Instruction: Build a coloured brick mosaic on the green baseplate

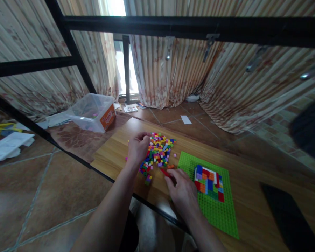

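Note:
A spread-out pile of small coloured building bricks lies on the wooden table. My left hand is at the pile's left edge, its fingers curled together; whatever they hold, if anything, is hidden. Between the thumb and fingers of my right hand is a long red brick, pointing toward the pile. Just right of that hand lies a green studded baseplate. On it stands a flat, roughly square block of joined bricks in red, blue, orange, white and green.
A dark flat panel lies on the table at the right. Black metal bars cross above. On the floor at the left are a clear plastic bin and white trays. Striped curtains hang behind.

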{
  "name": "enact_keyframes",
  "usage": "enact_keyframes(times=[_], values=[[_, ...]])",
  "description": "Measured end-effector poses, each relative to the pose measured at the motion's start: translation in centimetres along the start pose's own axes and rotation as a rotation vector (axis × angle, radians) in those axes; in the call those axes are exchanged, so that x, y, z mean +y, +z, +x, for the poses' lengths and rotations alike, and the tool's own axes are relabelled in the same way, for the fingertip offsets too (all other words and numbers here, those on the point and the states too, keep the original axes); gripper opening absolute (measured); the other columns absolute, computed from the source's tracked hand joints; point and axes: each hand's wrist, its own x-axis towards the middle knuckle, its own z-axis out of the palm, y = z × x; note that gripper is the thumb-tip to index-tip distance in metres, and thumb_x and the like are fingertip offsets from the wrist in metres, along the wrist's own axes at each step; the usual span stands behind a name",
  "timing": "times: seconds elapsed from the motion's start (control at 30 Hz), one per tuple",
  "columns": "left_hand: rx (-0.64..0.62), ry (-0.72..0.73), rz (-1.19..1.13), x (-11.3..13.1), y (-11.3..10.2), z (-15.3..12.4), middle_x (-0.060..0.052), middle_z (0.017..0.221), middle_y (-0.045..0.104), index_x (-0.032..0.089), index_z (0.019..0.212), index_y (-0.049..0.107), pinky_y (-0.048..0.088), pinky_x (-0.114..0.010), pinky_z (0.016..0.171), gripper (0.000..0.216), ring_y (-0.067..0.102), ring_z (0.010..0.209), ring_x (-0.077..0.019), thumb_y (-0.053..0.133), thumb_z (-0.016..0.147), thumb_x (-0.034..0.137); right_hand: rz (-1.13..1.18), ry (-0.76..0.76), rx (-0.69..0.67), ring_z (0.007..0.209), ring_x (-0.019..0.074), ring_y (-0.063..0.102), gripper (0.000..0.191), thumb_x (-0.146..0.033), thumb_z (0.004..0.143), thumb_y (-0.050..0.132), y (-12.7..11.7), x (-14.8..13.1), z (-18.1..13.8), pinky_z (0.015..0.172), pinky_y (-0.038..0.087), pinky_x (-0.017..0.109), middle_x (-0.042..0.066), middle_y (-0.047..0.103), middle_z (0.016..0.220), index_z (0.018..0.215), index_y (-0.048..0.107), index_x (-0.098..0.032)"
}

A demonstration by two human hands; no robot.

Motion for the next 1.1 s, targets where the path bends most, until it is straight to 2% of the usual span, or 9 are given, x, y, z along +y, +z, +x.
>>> enact_keyframes(times=[0.17,0.3,0.47,0.57,0.67,0.77,0.93,1.1], values=[[0.098,-0.015,-0.071,0.1,-1.8,1.3,0.005,0.052,0.053,0.014,0.079,0.069,0.029,-0.018,0.043,0.022,0.04,0.045,-0.0071,0.054,0.064,0.019,0.005,-0.011,0.072,0.089,0.021,0.061,0.019,-0.02,0.09,0.049,0.7,0.6,0.9,0.079,0.046,0.033,0.007,0.067,0.094,0.097,0.067,-0.019],[0.039,-0.054,-0.051,-0.3,-2.7,1.6,0.004,0.056,0.056,0.014,0.081,0.069,0.031,-0.019,0.046,0.023,0.043,0.046,-0.0079,0.054,0.063,0.018,0.016,-0.011,0.132,0.088,0.0207,0.061,0.021,-0.021,0.091,0.047,1.2,0.7,1.7,0.079,0.046,0.033,0.007,0.067,0.093,0.095,0.067,-0.019],[-0.145,-0.009,0.161,-1.0,-3.4,1.8,0.001,0.063,0.063,0.014,0.072,0.069,0.037,-0.02,0.053,0.024,0.051,0.056,-0.0106,0.049,0.059,0.013,0.044,-0.032,0.174,0.088,0.0202,0.062,0.022,-0.025,0.092,0.047,1.3,0.2,2.0,0.078,0.046,0.033,0.007,0.068,0.093,0.095,0.068,-0.019],[-0.179,0.013,0.349,-1.4,-5.1,2.5,-0.001,0.068,0.067,0.015,0.076,0.072,0.041,-0.022,0.058,0.027,0.057,0.063,-0.0131,0.05,0.06,0.012,0.07,-0.033,0.184,0.085,0.0197,0.063,0.022,-0.027,0.092,0.048,1.2,0.1,2.0,0.077,0.047,0.033,0.007,0.069,0.092,0.094,0.068,-0.019],[-0.186,-0.016,0.513,-1.5,-7.3,3.1,-0.003,0.072,0.07,0.015,0.082,0.075,0.04,-0.022,0.056,0.03,0.058,0.064,-0.0145,0.054,0.06,0.013,0.094,-0.035,0.174,0.083,0.0196,0.064,0.023,-0.029,0.092,0.048,1.0,0.2,1.8,0.076,0.048,0.033,0.007,0.069,0.091,0.092,0.069,-0.019],[-0.195,-0.033,0.617,-1.5,-8.8,2.9,-0.004,0.07,0.069,0.016,0.078,0.075,0.039,-0.022,0.054,0.025,0.057,0.061,-0.0147,0.056,0.062,0.013,0.112,-0.048,0.161,0.083,0.0202,0.065,0.023,-0.03,0.092,0.048,0.8,0.3,1.6,0.076,0.049,0.034,0.008,0.07,0.091,0.091,0.069,-0.019],[-0.294,-0.049,0.752,-1.3,-8.9,2.3,-0.001,0.062,0.065,0.017,0.079,0.075,0.039,-0.021,0.052,0.024,0.055,0.057,-0.0136,0.064,0.058,0.014,0.127,-0.065,0.148,0.082,0.0204,0.065,0.024,-0.03,0.093,0.048,0.7,0.2,1.3,0.076,0.049,0.034,0.007,0.07,0.091,0.091,0.069,-0.019],[-0.375,-0.05,0.785,-1.4,-8.1,2.1,0.001,0.061,0.062,0.019,0.081,0.076,0.039,-0.021,0.053,0.03,0.054,0.057,-0.013,0.062,0.055,0.011,0.143,-0.064,0.143,0.084,0.0201,0.065,0.024,-0.03,0.093,0.047,0.6,0.3,1.0,0.076,0.049,0.034,0.007,0.071,0.092,0.091,0.069,-0.02]])
